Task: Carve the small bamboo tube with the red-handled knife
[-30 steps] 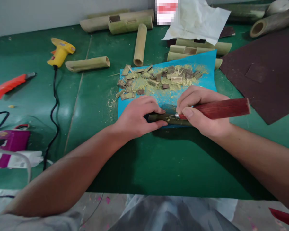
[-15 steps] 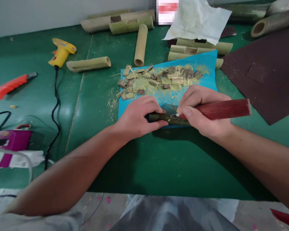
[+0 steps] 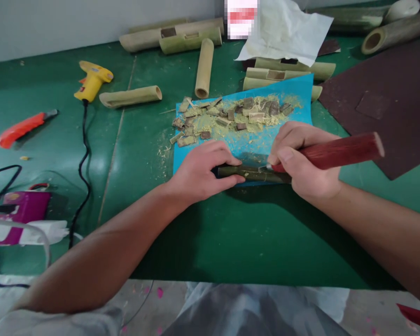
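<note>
A slim, dark green bamboo tube lies level along the near edge of a bright blue sheet on a green tabletop. Taking the tube as the clock's centre, the left hand comes in from 9 o'clock, its fingers and thumb clamped on either side of the tube near that end. The right hand sits at 3 o'clock, wrapped around a red wooden-handled tool with a short metal tip; the handle's butt points between 2 and 3 o'clock, and the tip meets the tube's upper side. The hands are apart from each other.

Over the last second the right hand and tool have slid towards 3 o'clock, and the tip with them, while the left hand's grip has hardly changed. In my judgement, the tube is being held steady while the tip shifts to a stretch farther from the left hand. Whether the tip is biting or only resting cannot be told.

Brown and pale chips with sawdust lie at 11 o'clock, a dark brown flat sheet at 2 o'clock, and a yellow pistol-shaped tool with a black cord at 10 o'clock.
</note>
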Tool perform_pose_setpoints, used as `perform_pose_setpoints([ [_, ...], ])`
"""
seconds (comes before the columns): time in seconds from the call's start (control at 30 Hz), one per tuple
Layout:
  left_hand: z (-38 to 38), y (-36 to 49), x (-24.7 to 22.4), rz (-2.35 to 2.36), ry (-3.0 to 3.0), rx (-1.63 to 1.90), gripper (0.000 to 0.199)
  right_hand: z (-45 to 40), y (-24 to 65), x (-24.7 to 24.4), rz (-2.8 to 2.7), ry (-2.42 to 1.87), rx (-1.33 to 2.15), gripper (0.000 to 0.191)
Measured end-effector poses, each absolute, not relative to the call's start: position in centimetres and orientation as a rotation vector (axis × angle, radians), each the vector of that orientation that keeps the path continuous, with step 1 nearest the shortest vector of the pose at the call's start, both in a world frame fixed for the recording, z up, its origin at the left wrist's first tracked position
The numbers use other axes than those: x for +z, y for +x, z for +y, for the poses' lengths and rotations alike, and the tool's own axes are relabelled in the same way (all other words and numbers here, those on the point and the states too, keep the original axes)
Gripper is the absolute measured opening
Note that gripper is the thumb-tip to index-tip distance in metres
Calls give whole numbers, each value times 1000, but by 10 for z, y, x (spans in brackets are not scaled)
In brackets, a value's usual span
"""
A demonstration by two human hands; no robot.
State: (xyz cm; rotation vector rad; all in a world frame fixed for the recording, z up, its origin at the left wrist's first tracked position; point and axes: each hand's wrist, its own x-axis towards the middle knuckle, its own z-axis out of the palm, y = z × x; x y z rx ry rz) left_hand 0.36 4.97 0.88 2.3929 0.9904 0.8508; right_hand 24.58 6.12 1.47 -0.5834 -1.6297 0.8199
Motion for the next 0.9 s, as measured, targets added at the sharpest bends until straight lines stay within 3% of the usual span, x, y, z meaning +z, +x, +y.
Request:
perform_pose_setpoints([
  [0.9,49,4,8,989,2407,860,20,59,244,23,-1735,-583,918,28],
])
